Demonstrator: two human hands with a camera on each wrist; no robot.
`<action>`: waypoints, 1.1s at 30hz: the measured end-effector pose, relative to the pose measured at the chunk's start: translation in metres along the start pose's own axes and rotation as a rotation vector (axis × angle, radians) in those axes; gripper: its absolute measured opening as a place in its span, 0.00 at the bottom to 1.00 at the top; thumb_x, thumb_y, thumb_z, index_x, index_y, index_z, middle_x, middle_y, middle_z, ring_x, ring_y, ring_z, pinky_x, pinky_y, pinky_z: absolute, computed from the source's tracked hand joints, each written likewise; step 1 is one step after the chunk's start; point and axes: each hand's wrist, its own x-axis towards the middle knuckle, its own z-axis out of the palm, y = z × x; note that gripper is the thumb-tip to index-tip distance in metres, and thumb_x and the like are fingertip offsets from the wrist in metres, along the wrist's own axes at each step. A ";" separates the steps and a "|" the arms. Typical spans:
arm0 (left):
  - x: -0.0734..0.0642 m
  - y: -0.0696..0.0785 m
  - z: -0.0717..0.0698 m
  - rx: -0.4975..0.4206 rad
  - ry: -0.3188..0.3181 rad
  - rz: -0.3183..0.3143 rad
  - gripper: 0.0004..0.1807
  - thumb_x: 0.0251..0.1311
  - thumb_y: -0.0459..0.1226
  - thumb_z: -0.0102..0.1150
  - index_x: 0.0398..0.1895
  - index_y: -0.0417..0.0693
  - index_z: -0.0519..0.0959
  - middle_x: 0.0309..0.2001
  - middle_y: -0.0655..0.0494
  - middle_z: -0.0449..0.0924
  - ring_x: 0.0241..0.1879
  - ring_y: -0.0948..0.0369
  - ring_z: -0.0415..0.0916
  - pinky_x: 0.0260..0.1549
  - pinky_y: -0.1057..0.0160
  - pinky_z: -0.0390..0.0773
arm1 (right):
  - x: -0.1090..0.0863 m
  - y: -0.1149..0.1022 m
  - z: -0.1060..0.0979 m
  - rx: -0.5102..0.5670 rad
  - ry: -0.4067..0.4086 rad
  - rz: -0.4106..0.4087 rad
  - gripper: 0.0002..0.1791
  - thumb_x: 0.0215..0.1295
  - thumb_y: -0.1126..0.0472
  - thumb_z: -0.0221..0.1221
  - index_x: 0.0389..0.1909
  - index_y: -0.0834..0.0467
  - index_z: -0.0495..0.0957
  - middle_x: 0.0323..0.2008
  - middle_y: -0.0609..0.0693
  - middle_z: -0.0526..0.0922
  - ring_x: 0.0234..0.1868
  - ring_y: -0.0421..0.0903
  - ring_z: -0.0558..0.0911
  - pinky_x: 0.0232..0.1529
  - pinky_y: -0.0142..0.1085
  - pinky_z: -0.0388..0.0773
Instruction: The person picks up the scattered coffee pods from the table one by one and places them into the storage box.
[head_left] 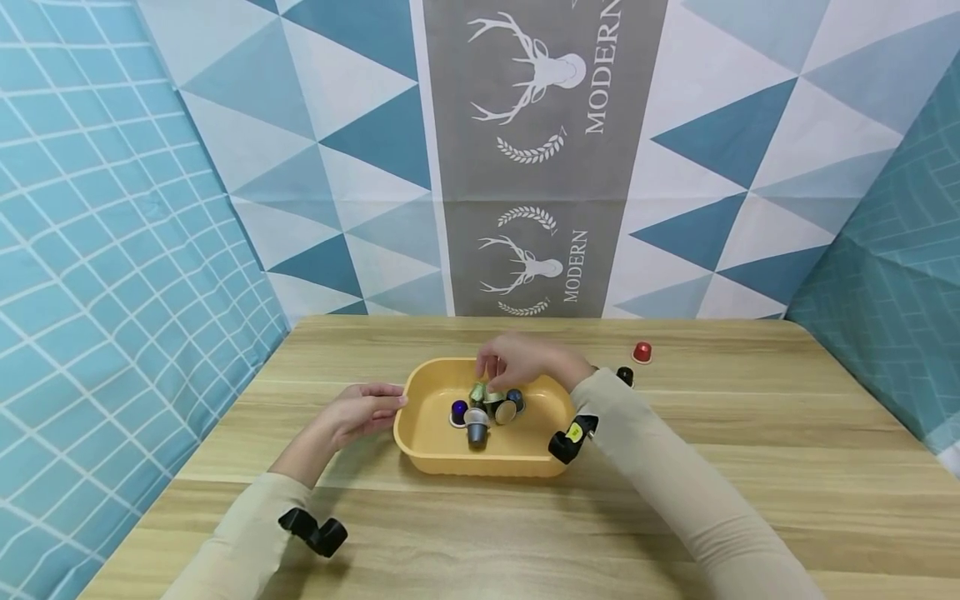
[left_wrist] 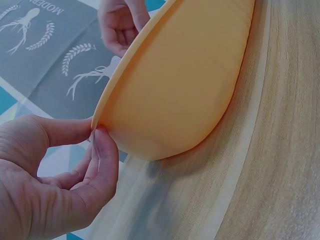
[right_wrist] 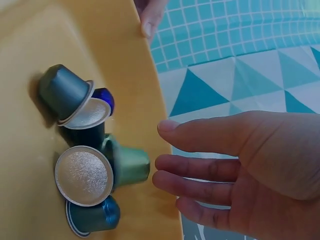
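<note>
A yellow-orange plastic basin (head_left: 487,466) stands on the wooden table. My left hand (head_left: 360,412) pinches its left rim between thumb and fingers, seen closely in the left wrist view. Several coffee capsules lie clustered in the basin: a light green capsule (right_wrist: 132,165), a blue one (right_wrist: 105,215), a purple-blue one (head_left: 459,412), a dark grey one (head_left: 477,435) and one with its foil lid (right_wrist: 84,176) showing. Over the far side of the basin is my right hand (head_left: 522,358). Its fingertips are close by the green capsule, with nothing between thumb and fingers.
Right of the basin on the table are a red capsule (head_left: 642,352) and, partly behind my right sleeve, a black capsule (head_left: 626,376). A patterned cloth backdrop (head_left: 525,167) rises behind the table, with blue-tiled cloth (head_left: 112,250) along the left.
</note>
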 end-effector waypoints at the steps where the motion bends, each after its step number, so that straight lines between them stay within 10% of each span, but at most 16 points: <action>1: 0.000 0.000 0.000 0.001 0.000 0.001 0.26 0.64 0.31 0.55 0.62 0.25 0.63 0.36 0.58 0.80 0.35 0.69 0.80 0.40 0.73 0.83 | 0.001 0.000 0.001 -0.004 -0.003 0.000 0.12 0.59 0.63 0.63 0.44 0.60 0.79 0.37 0.53 0.84 0.38 0.43 0.82 0.40 0.28 0.79; 13: 0.000 -0.001 -0.001 -0.005 -0.003 0.004 0.26 0.64 0.31 0.55 0.61 0.25 0.63 0.36 0.58 0.81 0.36 0.68 0.80 0.40 0.72 0.83 | -0.011 0.002 0.000 0.028 0.042 0.010 0.13 0.60 0.63 0.63 0.44 0.62 0.78 0.36 0.54 0.84 0.38 0.44 0.82 0.43 0.31 0.80; 33: 0.002 -0.002 -0.001 0.000 0.003 0.000 0.27 0.64 0.32 0.57 0.61 0.25 0.63 0.38 0.57 0.80 0.38 0.67 0.81 0.42 0.71 0.83 | -0.073 0.059 -0.003 0.024 0.392 0.036 0.12 0.62 0.64 0.62 0.46 0.62 0.78 0.42 0.60 0.83 0.41 0.51 0.81 0.36 0.42 0.82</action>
